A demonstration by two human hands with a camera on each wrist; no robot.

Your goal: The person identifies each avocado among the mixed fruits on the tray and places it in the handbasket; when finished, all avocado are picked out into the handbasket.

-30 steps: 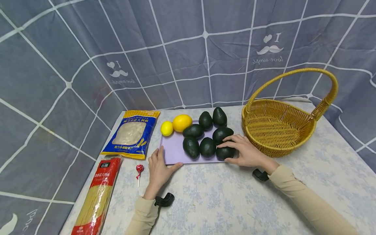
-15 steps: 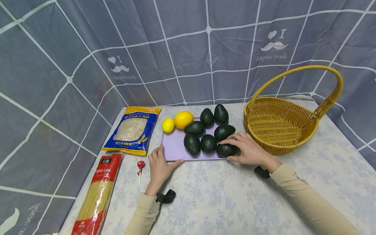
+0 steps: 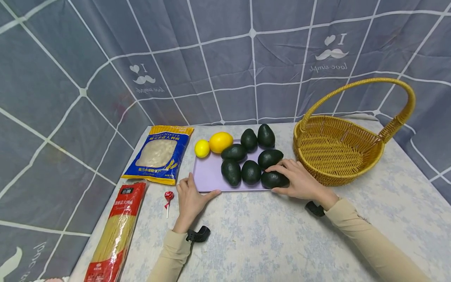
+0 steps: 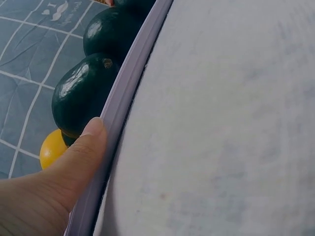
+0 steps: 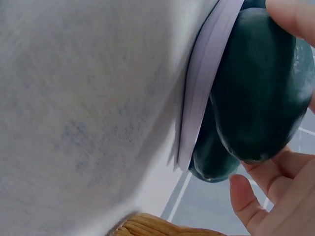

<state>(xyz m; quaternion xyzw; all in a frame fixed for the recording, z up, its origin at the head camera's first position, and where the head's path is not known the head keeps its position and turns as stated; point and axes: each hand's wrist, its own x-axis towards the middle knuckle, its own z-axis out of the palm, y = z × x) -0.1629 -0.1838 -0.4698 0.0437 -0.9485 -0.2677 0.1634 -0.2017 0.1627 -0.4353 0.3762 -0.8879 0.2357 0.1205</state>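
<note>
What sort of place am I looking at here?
Possibly a makeshift filming or practice corner, rather than a working kitchen: gray-blue printed fabric hangs behind a floral tabletop holding a wicker basket and a lilac tray of avocados.

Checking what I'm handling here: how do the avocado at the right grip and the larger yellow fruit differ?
The avocado is pinched by the right grip, while the larger yellow fruit is untouched. The avocado is dark green; the yellow fruit is bright yellow. The avocado sits at the near right corner of the tray, the yellow fruit by the tray's far edge, toward the left. Both are rounded and smooth-looking.
</note>
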